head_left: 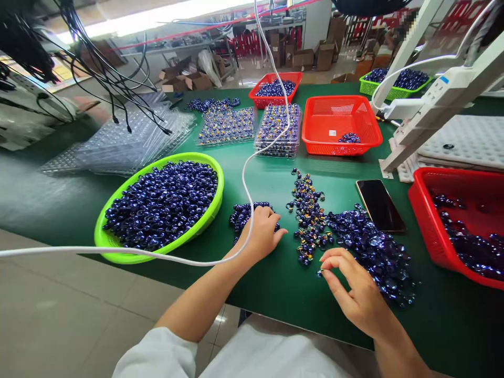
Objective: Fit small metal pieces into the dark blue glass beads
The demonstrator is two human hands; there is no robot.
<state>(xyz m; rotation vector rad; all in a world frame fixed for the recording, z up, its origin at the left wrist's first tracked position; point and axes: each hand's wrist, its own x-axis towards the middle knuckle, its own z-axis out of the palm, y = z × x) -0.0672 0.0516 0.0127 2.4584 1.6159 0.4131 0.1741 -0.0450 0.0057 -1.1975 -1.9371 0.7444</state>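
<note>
My left hand point(262, 231) reaches over a small pile of shiny dark blue ring-like pieces point(241, 216); its thumb stands apart from its bent fingers, and some fingertips are hidden. My right hand point(350, 283) pinches a small blue piece point(319, 273) between thumb and forefinger, just above the green table point(283, 283). Ahead of that hand lies a strip of blue pieces with orange and gold bits point(309, 210). Beside and partly behind it spreads a heap of glossy, flatter blue pieces point(378, 252).
A round green basket point(218, 197) full of blue rings stands left. Red baskets point(342, 105) point(429, 226), filled clear trays point(228, 126) and a phone point(380, 205) surround the work area. A white cable point(244, 178) hangs across the front. A metal post point(417, 121) rises right.
</note>
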